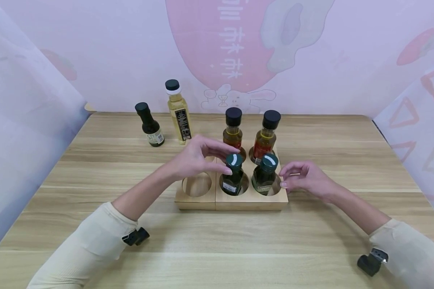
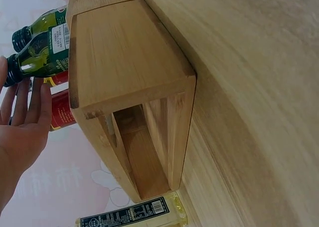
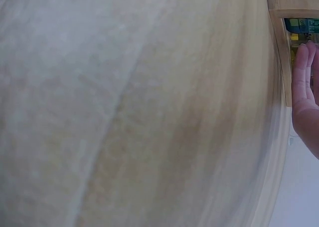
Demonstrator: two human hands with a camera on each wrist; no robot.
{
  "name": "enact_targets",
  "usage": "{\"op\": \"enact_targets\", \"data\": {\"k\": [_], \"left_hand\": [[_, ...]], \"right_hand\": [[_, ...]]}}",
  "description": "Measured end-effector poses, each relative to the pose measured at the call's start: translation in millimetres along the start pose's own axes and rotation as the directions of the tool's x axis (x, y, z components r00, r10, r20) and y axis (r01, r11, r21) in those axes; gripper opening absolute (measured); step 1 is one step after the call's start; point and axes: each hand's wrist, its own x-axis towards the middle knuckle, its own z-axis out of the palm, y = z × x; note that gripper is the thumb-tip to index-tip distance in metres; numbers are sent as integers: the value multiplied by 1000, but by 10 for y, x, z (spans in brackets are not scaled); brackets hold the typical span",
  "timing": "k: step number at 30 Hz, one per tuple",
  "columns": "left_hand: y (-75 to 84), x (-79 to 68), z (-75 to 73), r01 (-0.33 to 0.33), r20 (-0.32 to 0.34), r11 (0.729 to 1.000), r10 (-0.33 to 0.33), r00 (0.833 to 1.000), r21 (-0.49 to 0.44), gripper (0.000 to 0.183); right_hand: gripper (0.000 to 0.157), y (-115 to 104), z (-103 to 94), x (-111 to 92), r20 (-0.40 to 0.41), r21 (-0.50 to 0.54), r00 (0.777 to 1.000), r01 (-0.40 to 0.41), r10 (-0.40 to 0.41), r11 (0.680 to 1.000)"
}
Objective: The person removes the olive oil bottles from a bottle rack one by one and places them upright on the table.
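My left hand [image 1: 199, 156] pinches the dark green cap of a green glass bottle [image 1: 232, 182] between thumb and fingers. That bottle stands in the front middle hole of a wooden bottle rack [image 1: 251, 206]. Beside it, a second green bottle [image 1: 264, 180] leans slightly in the front right hole. My right hand [image 1: 305, 178] is at the rack's right edge, its fingers loosely bent and holding nothing. In the left wrist view, the left fingers [image 2: 36, 105] extend behind the bottle's neck. The right wrist view has the right hand [image 3: 305, 87] beside the rack's open end.
Two black-capped bottles with red labels, one [image 1: 232, 134] left and one [image 1: 265, 140] right, stand in the back holes. The front left hole [image 1: 197, 184] holds nothing. Left of the rack are a tall pale-yellow bottle [image 1: 179, 114] and a small dark bottle [image 1: 151, 128].
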Motion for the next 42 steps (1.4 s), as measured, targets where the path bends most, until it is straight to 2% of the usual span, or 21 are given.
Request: {"op": "enact_targets", "data": {"k": [10,20,27,42], "left_hand": [[-11,-4,14,-30,-8,999,30,1000,16,36],[1,6,13,-16,17,1000,15,1000,16,42],[21,7,36,9,-9,1000,-9,1000,15,37],[24,20,92,16,-63,997,-20,998,-70,36]], "right_hand": [[21,-6,4,-4,-1,1,1000,-1,1,1000],[22,-4,-2,-1,-2,-1,1000,-8,7,1000],[22,-15,8,-3,-6,0,1000,-10,10,1000],[22,-19,8,1,-15,-5,1000,-21,21,1000]]}}
